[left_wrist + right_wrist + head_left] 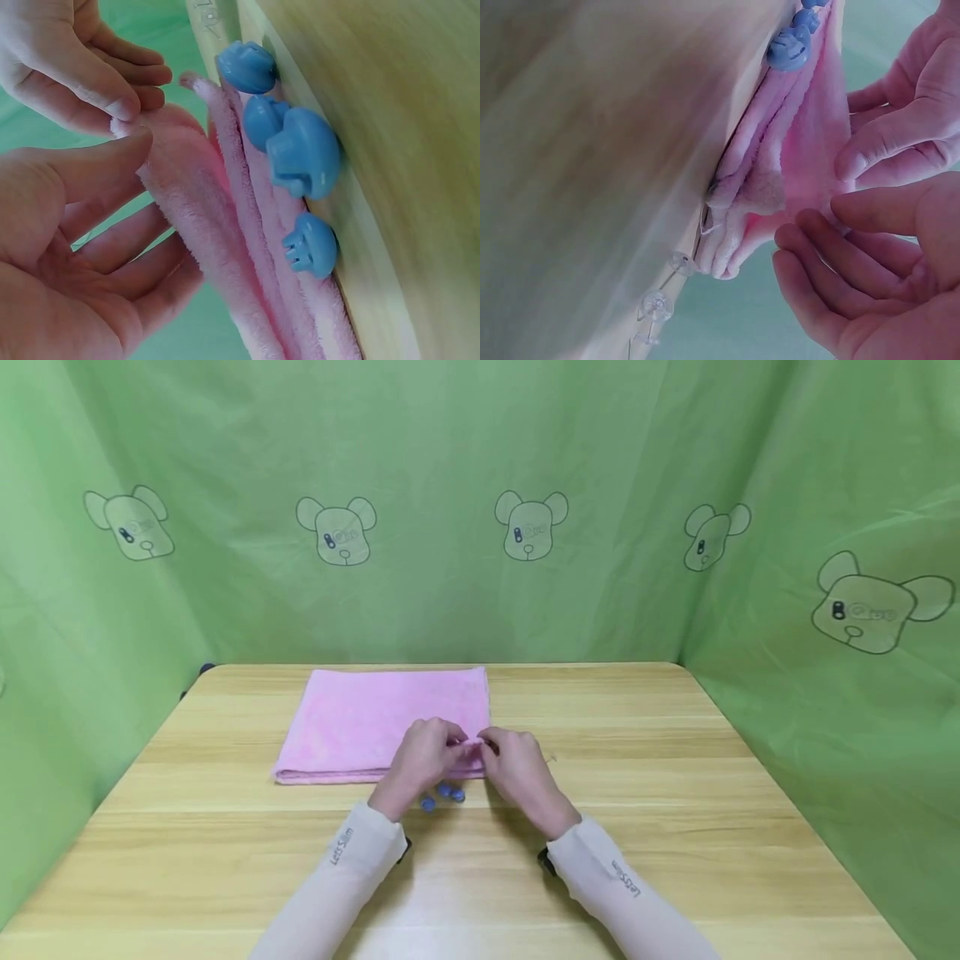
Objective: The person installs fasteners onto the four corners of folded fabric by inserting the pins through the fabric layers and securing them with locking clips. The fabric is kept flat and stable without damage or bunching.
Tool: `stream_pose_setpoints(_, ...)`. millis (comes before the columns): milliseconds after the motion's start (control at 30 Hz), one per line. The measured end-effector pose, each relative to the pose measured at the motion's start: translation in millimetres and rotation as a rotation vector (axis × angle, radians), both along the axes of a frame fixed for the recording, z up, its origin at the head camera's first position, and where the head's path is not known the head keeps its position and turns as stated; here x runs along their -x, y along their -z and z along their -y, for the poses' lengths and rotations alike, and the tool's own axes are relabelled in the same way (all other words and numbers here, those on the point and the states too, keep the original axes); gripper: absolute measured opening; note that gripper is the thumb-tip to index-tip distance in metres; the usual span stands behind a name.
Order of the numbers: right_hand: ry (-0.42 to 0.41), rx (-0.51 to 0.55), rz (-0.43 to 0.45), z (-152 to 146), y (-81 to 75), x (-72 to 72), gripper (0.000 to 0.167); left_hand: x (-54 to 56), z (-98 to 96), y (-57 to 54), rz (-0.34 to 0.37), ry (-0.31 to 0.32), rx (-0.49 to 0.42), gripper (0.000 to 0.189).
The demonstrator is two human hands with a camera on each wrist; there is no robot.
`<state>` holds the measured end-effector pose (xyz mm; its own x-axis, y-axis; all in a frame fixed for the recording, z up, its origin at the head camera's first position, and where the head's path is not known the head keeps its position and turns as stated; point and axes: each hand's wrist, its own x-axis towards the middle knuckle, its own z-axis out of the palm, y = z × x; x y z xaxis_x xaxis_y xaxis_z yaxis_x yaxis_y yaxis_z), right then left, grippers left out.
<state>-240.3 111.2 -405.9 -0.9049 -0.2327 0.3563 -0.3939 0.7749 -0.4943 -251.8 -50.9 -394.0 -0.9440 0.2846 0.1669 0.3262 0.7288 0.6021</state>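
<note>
A folded pink plush towel [390,710] lies flat, its front right corner lifted. My left hand [426,752] pinches the raised edge between thumb and fingers; in the left wrist view, the pink towel [199,202] hangs from that left hand [82,255]. Just beside it, my right hand [517,768] pinches the same edge close to the corner. The right wrist view shows the right hand [885,262] with its fingertips at the towel [810,165]. Several blue rounded plastic clips with slotted ends [307,150] lie along the towel's front edge, below the left hand.
Clear-headed pins [657,305] with thin metal shafts lie right of the towel's corner. The wooden table [225,860] extends around the towel. Green curtains [435,443] with bear-head drawings stand behind and at both sides.
</note>
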Motion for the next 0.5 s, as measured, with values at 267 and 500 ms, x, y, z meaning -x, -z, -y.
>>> stream_pose_setpoints(267,0.037,0.056,0.110,-7.2,-13.1,1.6,0.026,2.2,3.1,0.1,-0.016,-0.033,-0.029,0.012)
stream_pose_setpoints(500,0.154,0.080,0.143,-40.9,-30.3,14.4,0.030,6.6,6.9,-1.4,-0.035,-0.088,-0.050,0.013)
